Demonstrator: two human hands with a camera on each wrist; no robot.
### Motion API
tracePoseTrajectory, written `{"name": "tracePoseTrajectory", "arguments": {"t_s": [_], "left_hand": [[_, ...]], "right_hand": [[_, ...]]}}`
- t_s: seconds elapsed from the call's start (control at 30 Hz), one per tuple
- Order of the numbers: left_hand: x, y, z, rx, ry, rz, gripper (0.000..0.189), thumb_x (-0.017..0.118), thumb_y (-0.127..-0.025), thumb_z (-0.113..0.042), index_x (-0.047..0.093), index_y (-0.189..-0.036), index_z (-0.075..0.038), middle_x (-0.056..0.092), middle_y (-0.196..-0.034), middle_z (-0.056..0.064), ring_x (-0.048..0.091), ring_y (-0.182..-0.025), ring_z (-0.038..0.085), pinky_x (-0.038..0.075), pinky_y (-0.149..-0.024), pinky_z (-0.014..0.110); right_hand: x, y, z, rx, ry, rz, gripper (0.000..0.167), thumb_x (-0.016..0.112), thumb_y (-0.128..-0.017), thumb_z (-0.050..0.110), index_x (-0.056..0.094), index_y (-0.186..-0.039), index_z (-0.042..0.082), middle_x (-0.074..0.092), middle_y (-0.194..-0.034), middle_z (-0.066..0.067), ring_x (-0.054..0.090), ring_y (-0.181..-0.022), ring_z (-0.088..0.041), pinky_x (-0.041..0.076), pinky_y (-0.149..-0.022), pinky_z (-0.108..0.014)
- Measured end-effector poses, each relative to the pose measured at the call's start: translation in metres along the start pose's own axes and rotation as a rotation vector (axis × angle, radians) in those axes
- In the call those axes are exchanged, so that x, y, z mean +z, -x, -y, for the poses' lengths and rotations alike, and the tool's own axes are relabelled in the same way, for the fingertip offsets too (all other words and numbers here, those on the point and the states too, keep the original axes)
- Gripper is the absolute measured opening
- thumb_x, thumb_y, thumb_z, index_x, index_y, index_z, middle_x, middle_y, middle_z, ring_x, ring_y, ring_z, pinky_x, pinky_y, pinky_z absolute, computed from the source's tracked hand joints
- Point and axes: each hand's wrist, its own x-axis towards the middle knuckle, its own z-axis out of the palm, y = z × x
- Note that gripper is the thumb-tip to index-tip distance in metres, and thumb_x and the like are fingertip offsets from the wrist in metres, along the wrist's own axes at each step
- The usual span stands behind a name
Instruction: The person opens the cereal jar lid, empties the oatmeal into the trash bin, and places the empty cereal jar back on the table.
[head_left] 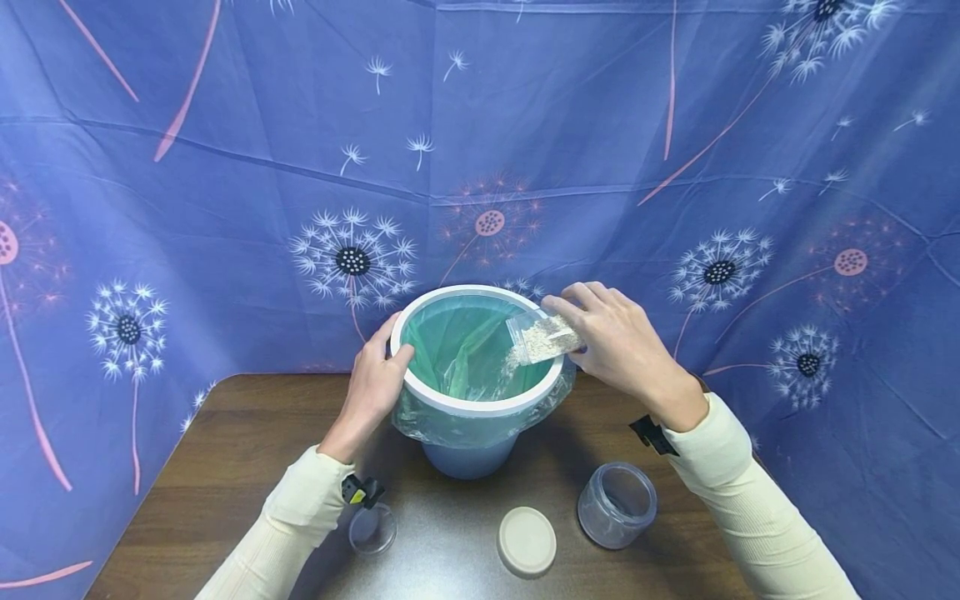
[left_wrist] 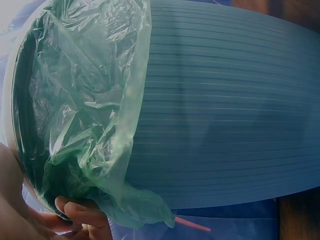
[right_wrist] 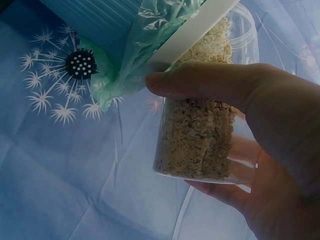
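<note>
A blue ribbed trash bin with a white rim stands on the table, lined with a thin green plastic bag folded over its outside. My left hand grips the rim on the left, thumb over the top and fingers outside. Over the right side of the rim, my right hand holds a clear jar of oat flakes. In the head view the jar lies tipped on its side, mouth toward the bin, and flakes spill from it into the bag. Thumb and fingers wrap round the jar in the right wrist view.
On the wooden table, in front of the bin, lie a cream round lid and a small clear round lid or dish. An uncovered clear jar stands at the right. Blue dandelion-print cloth hangs behind and at both sides.
</note>
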Motion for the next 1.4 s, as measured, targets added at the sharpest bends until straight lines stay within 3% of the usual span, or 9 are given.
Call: {"name": "tracePoseTrajectory", "arguments": {"t_s": [0.87, 1.4], "left_hand": [[-0.001, 0.0012, -0.0002, -0.016, 0.012, 0.012, 0.068, 0.055, -0.098, -0.021, 0.044, -0.165, -0.014, 0.049, -0.162, 0.014, 0.051, -0.14, 0.032, 0.037, -0.118, 0.053], [-0.0007, 0.0012, -0.0005, 0.006, 0.014, 0.0, 0.067, 0.055, -0.098, -0.019, 0.045, -0.164, -0.011, 0.048, -0.163, 0.015, 0.049, -0.142, 0.031, 0.035, -0.12, 0.051]], "right_hand": [[-0.0025, 0.0003, 0.0006, -0.021, 0.016, -0.002, 0.083, 0.102, -0.06, 0.006, 0.071, -0.137, 0.009, 0.067, -0.126, -0.015, 0.062, -0.118, -0.038, 0.054, -0.096, -0.052], [-0.0021, 0.0007, 0.0008, -0.025, 0.015, -0.017, 0.08, 0.101, -0.062, 0.007, 0.071, -0.136, 0.01, 0.067, -0.125, -0.015, 0.063, -0.115, -0.038, 0.055, -0.093, -0.053]]}}
